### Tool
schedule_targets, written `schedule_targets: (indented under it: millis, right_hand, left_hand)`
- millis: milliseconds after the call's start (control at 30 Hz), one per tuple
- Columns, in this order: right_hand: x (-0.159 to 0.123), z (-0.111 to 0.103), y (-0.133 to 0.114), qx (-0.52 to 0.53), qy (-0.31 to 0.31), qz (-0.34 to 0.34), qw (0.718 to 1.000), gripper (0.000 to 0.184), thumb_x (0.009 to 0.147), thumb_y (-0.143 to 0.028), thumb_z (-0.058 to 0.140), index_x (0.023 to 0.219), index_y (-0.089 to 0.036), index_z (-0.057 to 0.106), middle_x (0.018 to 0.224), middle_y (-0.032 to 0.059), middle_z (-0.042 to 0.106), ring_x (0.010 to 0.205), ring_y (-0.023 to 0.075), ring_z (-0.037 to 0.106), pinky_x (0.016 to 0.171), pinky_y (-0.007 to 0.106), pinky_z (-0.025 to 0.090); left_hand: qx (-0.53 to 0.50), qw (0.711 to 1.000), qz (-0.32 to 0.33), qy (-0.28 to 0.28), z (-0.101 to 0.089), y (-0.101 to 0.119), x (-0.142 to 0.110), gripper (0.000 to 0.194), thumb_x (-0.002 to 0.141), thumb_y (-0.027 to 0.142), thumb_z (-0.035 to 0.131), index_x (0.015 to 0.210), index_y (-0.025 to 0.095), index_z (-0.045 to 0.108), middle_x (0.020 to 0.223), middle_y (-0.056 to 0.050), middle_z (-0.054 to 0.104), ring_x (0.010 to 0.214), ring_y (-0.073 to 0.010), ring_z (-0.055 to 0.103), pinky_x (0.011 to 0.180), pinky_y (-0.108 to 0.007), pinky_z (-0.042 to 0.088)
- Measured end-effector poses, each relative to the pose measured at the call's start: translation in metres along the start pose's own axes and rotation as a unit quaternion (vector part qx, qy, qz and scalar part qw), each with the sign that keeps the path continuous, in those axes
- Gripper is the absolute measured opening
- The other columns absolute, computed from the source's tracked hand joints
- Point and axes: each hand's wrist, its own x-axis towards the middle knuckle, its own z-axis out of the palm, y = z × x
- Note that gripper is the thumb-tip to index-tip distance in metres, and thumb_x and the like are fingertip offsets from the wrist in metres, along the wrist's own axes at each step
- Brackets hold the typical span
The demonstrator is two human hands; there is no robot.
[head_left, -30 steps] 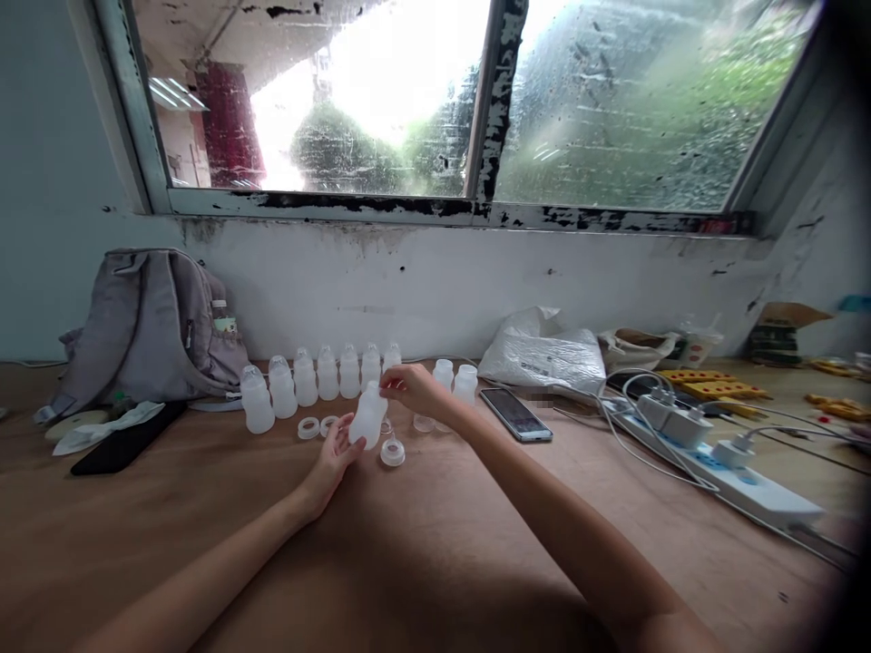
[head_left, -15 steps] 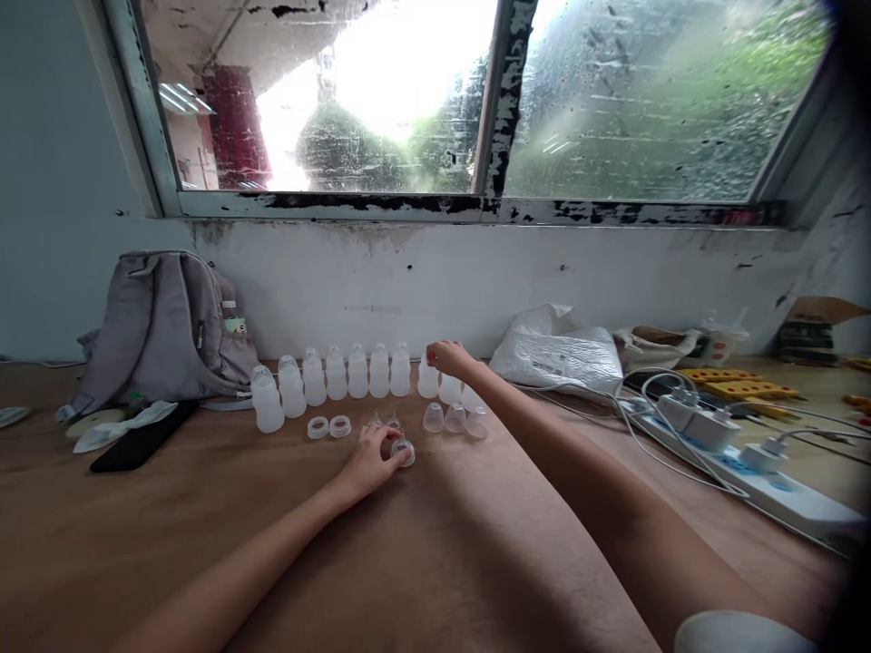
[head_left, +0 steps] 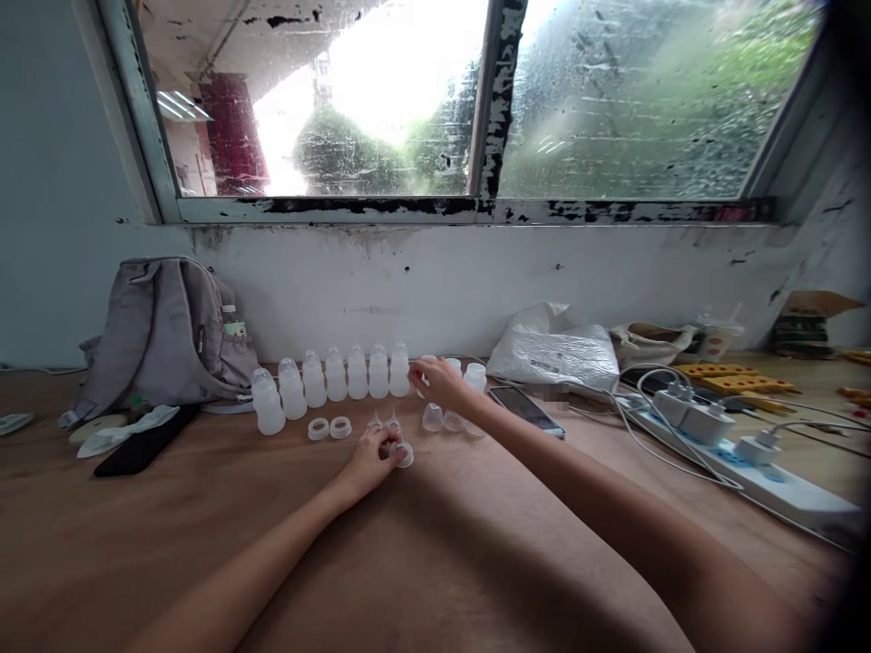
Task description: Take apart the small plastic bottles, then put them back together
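Observation:
My left hand is low over the table, its thumb and fingers closed on a clear baby bottle nipple set in a ring. Just beyond the fingertips stand two more clear nipples. At the back, my right hand has its fingers wrapped round the upper part of a frosted baby bottle, mostly hidden by the hand. Open-topped bottles stand to its right. In front of the right wrist are several clear domed caps, partly covered by the arm.
Capped baby bottles form a row left of my right hand. Two white rings lie before them. A grey backpack and black phone are at left; another phone, silvery bag and power strip at right.
My right hand has come down and slightly left and nearer, onto the bottle. The phone on the right, hidden before by the forearm, now shows. My left hand has barely moved.

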Motion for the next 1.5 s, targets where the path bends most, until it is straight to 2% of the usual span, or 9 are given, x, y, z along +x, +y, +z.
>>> schedule_targets:
  millis: [67,167,300,467,933,1100,1267,1400,1500]
  right_hand:
    - [-0.024,0.008,-0.021,0.017,-0.011,-0.038,0.999,0.021,0.085,-0.026,0.038,0.080,-0.016,0.056,0.079,0.0049,0.061,0.074,0.0145,0.054,0.072,0.026,0.031]
    - [-0.057,0.025,-0.044,0.062,-0.013,-0.080,0.995,0.024,0.087,-0.027,0.036,0.078,-0.016,0.055,0.077,0.0058,0.060,0.075,0.0161,0.054,0.072,0.028,0.031]
    - [-0.079,0.045,-0.054,0.151,-0.012,-0.046,0.987,0.026,0.087,-0.037,0.036,0.088,-0.018,0.053,0.085,0.0060,0.059,0.082,0.0179,0.053,0.073,0.030,0.034]
    - [-0.080,0.053,-0.056,0.196,-0.015,-0.037,0.980,0.028,0.080,-0.043,0.047,0.093,-0.019,0.053,0.090,0.0066,0.060,0.086,0.0202,0.053,0.077,0.033,0.036]
    - [-0.080,0.059,-0.057,0.230,0.029,-0.024,0.972,0.021,0.070,-0.030,0.058,0.088,-0.020,0.055,0.085,0.0041,0.062,0.083,0.0193,0.055,0.076,0.031,0.039]
    - [-0.082,0.061,-0.051,0.254,0.034,-0.017,0.967,0.020,0.066,-0.029,0.060,0.083,-0.020,0.056,0.080,0.0033,0.062,0.077,0.0187,0.055,0.071,0.029,0.040]
    - [-0.086,0.059,-0.043,0.267,0.006,-0.023,0.963,0.024,0.067,-0.031,0.058,0.087,-0.019,0.058,0.077,0.0029,0.061,0.072,0.0169,0.055,0.064,0.026,0.041]
    - [-0.094,0.054,-0.033,0.262,-0.002,-0.030,0.964,0.029,0.067,-0.031,0.059,0.094,-0.018,0.058,0.086,0.0043,0.061,0.080,0.0174,0.055,0.072,0.027,0.042]
    - [-0.103,0.050,-0.025,0.246,0.006,-0.011,0.969,0.031,0.071,-0.035,0.056,0.097,-0.017,0.056,0.088,0.0053,0.060,0.082,0.0178,0.055,0.074,0.028,0.041]
  left_hand:
    - [-0.004,1.000,0.002,-0.002,0.000,0.002,-0.001,0.017,0.066,0.032,0.062,0.077,0.020,0.063,0.080,-0.004,0.057,0.076,-0.0194,0.050,0.071,-0.030,0.038]
    - [0.010,1.000,0.009,-0.011,-0.002,0.006,-0.001,0.012,0.069,0.029,0.059,0.073,0.018,0.063,0.073,-0.004,0.057,0.068,-0.0178,0.050,0.065,-0.028,0.038]
    - [0.037,0.999,0.010,-0.012,-0.005,0.010,0.000,0.008,0.067,0.024,0.058,0.064,0.018,0.062,0.066,-0.004,0.057,0.062,-0.0170,0.048,0.062,-0.028,0.036]
    - [0.039,0.999,0.003,-0.008,-0.008,0.010,-0.001,0.008,0.066,0.025,0.060,0.062,0.019,0.061,0.065,-0.002,0.058,0.064,-0.0174,0.048,0.065,-0.028,0.036]
    - [0.079,0.996,0.035,-0.022,-0.007,0.010,-0.007,0.012,0.074,0.027,0.052,0.069,0.020,0.061,0.068,-0.004,0.061,0.065,-0.0197,0.053,0.064,-0.029,0.035]
    - [0.093,0.993,0.054,-0.045,-0.005,0.016,-0.007,0.014,0.076,0.027,0.051,0.073,0.019,0.062,0.073,-0.005,0.064,0.066,-0.0196,0.055,0.065,-0.029,0.038]
    - [0.088,0.993,0.059,-0.060,-0.005,0.018,-0.008,0.016,0.078,0.027,0.049,0.073,0.017,0.062,0.072,-0.004,0.064,0.067,-0.0180,0.057,0.066,-0.028,0.042]
    - [0.034,0.999,0.019,-0.016,-0.010,0.012,-0.006,0.020,0.080,0.031,0.045,0.081,0.017,0.058,0.075,-0.003,0.064,0.069,-0.0162,0.060,0.065,-0.027,0.047]
    - [0.098,0.991,0.078,0.043,-0.010,0.010,0.005,0.020,0.077,0.032,0.051,0.092,0.019,0.057,0.091,-0.004,0.063,0.085,-0.0177,0.058,0.078,-0.031,0.046]
